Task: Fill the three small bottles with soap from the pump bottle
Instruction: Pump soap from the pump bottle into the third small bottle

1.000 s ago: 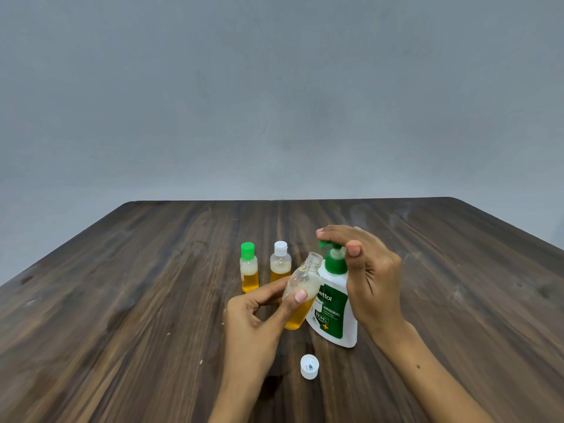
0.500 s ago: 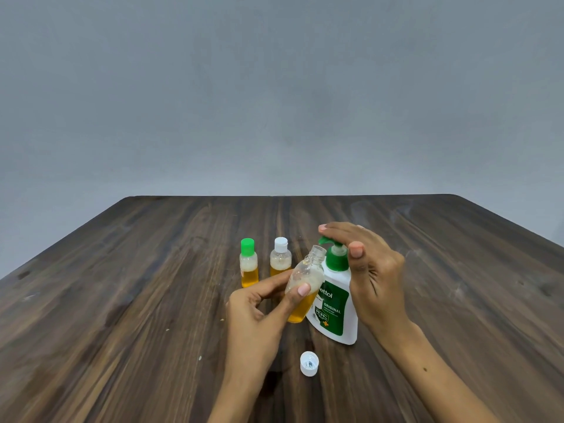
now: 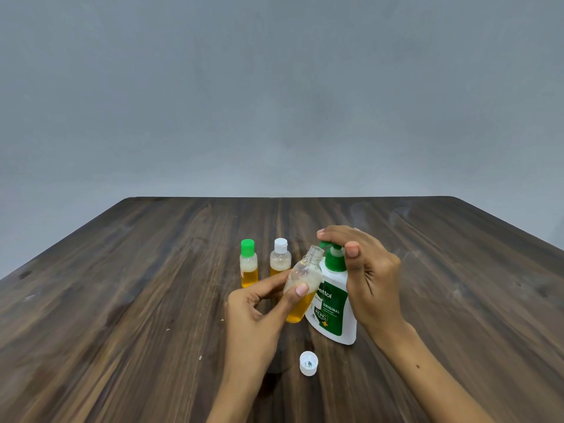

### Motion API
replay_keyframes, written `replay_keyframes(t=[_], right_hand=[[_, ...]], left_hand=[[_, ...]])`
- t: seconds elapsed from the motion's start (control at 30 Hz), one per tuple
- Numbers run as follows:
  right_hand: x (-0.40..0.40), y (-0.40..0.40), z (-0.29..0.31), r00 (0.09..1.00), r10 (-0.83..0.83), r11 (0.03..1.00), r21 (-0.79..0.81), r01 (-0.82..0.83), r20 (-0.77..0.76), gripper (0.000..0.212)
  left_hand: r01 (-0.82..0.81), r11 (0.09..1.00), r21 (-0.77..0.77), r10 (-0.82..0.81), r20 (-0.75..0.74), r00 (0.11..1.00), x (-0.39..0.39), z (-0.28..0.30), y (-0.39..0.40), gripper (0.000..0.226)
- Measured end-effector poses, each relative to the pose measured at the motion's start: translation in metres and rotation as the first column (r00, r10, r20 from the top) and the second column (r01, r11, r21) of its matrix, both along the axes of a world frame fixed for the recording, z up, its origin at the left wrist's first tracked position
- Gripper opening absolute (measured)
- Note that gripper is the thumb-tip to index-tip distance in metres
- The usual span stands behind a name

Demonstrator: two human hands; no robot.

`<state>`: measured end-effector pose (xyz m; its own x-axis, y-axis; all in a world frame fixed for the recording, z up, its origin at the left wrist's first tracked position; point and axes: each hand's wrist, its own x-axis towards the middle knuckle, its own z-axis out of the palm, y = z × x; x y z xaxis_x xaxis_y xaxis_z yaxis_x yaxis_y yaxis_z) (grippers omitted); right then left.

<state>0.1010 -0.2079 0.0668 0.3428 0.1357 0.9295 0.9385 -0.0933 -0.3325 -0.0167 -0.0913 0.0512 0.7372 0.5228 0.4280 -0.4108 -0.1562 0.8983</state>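
My left hand [image 3: 256, 312] grips the uncapped clear small bottle [image 3: 302, 285] of amber soap, tilted with its mouth at the nozzle of the white, green-pump soap bottle [image 3: 334, 303] on the dark wooden worktop [image 3: 122, 300], while my right hand's [image 3: 370, 279] fingers [image 3: 335, 232] press the pump head.

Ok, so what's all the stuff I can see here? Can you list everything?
Pump bottle: one, white with green pump and label, standing mid-table.
Open bottle: one, clear with orange soap and foam, tilted, neck at the pump spout.
Green-cap bottle: one, clear with orange soap, standing behind on the left.
White-cap bottle: one, clear with orange soap, standing beside the green-cap one.
Loose cap: one, white, lying on the table near the person.
Table: one, dark wood.
Wall: grey, behind.
Left hand: pinches the open bottle.
Right hand: rests on the pump head.
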Motion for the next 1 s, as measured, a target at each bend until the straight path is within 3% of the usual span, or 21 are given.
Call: replay_keyframes(t=[1.0], right_hand=[[0.000,0.003,0.001,1.000,0.002,1.000,0.019,-0.002,-0.006,0.062]], left_hand=[[-0.001,1.000,-0.019,0.000,-0.013,1.000,0.000,-0.002,-0.004,0.025]])
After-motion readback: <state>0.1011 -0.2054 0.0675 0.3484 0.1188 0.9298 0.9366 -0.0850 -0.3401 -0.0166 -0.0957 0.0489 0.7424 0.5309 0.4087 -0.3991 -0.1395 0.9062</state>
